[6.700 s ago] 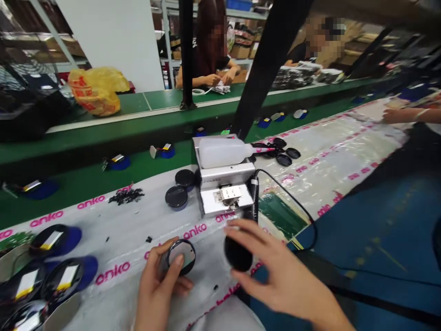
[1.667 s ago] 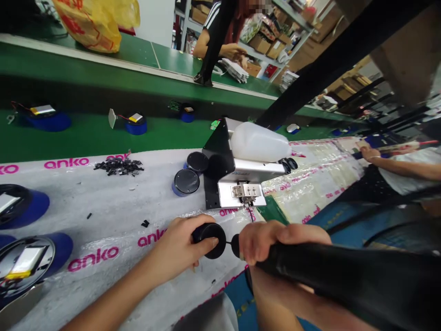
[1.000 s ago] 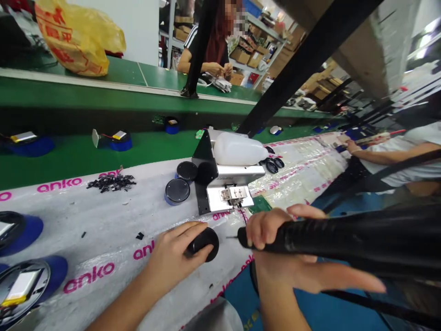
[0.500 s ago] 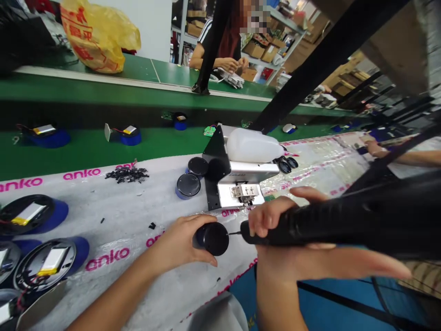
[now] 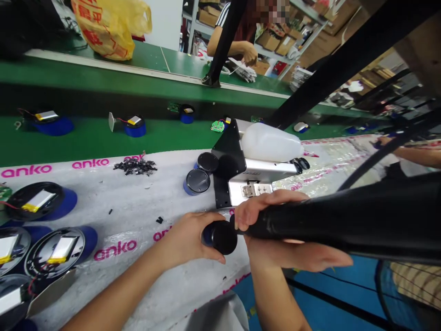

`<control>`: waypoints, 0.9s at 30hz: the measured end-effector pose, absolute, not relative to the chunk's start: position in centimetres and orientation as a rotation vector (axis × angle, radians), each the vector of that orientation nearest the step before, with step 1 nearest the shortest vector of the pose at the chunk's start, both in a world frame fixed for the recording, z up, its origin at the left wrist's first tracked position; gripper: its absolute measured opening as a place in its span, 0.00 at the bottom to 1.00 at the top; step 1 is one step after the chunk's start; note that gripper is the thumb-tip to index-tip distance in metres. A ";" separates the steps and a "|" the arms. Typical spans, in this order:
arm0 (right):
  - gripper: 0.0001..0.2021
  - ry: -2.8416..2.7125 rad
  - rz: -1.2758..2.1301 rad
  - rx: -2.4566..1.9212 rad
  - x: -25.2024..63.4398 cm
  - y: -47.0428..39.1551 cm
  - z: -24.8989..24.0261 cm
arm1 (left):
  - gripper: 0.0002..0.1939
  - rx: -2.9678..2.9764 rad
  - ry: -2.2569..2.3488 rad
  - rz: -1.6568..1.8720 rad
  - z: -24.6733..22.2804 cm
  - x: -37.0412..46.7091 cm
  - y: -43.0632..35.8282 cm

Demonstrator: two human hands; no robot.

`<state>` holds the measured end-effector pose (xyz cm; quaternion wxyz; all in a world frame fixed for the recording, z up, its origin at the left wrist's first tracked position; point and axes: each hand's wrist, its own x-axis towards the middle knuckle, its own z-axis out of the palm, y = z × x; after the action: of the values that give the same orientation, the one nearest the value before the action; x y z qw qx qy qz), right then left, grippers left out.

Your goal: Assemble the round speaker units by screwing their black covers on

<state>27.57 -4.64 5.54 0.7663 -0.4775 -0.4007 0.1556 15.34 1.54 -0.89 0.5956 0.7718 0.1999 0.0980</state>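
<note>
Right fingers (image 5: 246,215) wrap tool (image 5: 375,218), thumb (image 5: 329,259) apparently outstretched.

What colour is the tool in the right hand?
The tool is black, clearest in the head view.

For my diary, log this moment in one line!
left hand: holds round black part; right hand: grips black tool; tip: hidden

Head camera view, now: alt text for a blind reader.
Left hand holds a round black-topped case close to a black tool gripped in the right hand, above a printed sheet. Blue cases sit at left.
</note>
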 end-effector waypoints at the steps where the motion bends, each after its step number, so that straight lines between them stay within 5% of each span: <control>1: 0.29 -0.868 0.328 -1.039 27.5 -4.6 5.6 | 0.35 1.790 0.463 0.221 -0.9 15.4 1.6; 16: 0.28 -0.860 0.346 -0.969 29.7 -5.7 7.8 | 0.37 1.892 0.436 0.294 -1.7 15.6 0.8; 21: 0.30 -0.784 -0.038 -1.026 32.9 -4.5 9.1 | 0.41 2.027 0.487 0.221 -1.9 15.3 0.3; 27: 0.29 -0.829 0.018 -1.066 33.6 -4.2 7.2 | 0.40 2.025 0.350 0.275 -2.0 14.9 0.6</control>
<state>33.63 -4.17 7.22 0.7805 -0.4933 -0.3838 0.0084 14.87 0.63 -1.98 0.5089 0.8407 0.1454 0.1141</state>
